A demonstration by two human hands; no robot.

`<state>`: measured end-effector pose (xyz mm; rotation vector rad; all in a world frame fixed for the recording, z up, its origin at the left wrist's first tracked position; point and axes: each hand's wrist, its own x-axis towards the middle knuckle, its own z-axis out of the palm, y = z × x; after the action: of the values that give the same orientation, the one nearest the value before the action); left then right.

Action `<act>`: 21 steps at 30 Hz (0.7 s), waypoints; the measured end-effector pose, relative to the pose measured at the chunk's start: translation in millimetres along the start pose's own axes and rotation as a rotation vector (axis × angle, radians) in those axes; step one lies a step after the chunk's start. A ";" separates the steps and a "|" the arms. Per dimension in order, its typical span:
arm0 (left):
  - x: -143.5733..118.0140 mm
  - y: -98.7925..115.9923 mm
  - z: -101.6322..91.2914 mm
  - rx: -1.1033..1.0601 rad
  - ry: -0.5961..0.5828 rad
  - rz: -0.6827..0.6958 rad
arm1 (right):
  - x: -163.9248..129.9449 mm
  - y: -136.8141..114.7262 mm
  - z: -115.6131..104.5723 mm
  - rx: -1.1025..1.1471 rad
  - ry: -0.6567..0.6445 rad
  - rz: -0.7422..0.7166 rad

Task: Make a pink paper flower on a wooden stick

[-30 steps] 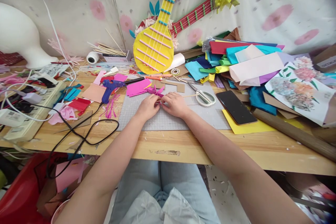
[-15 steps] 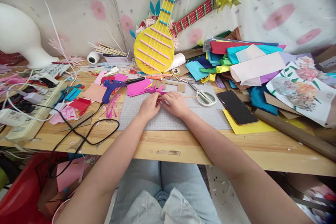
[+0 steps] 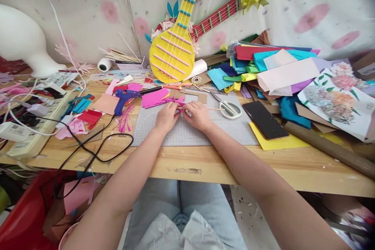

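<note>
My left hand (image 3: 166,117) and my right hand (image 3: 198,115) meet over the grey cutting mat (image 3: 187,133). Between their fingertips they pinch a small magenta paper flower (image 3: 177,101) on a thin wooden stick (image 3: 212,108) that runs right toward the scissors (image 3: 227,108). Most of the flower is hidden by my fingers; a few pointed petals show above them. A blue glue gun (image 3: 124,97) lies to the left of the mat, and pink paper sheets (image 3: 154,97) lie just behind my left hand.
A black phone (image 3: 265,119) lies on yellow paper to the right. Behind it is a heap of coloured paper (image 3: 269,68). A yellow paper guitar (image 3: 175,47) leans on the wall. A power strip (image 3: 35,125) with cables sits at the left, and a cord (image 3: 96,152) loops near the table's front edge.
Both hands have shifted slightly away from me on the mat, and the stick now shows between the fingers and the scissors.
</note>
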<state>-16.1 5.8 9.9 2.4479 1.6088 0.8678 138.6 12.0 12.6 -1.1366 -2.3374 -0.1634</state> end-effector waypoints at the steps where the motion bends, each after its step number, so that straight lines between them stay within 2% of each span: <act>1: -0.1 -0.4 -0.1 -0.002 0.003 0.002 | 0.0 0.2 -0.1 -0.002 0.005 -0.002; 12: -1.5 -2.7 -1.5 -0.043 0.002 0.061 | -1.0 1.5 2.0 0.007 0.016 -0.052; 21: -1.4 -4.1 -1.1 -0.026 0.000 0.093 | -1.5 2.6 5.4 -0.022 0.016 -0.037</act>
<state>-20.4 6.1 8.7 2.5227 1.4844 0.8953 139.1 14.4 6.9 -1.0985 -2.3490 -0.2113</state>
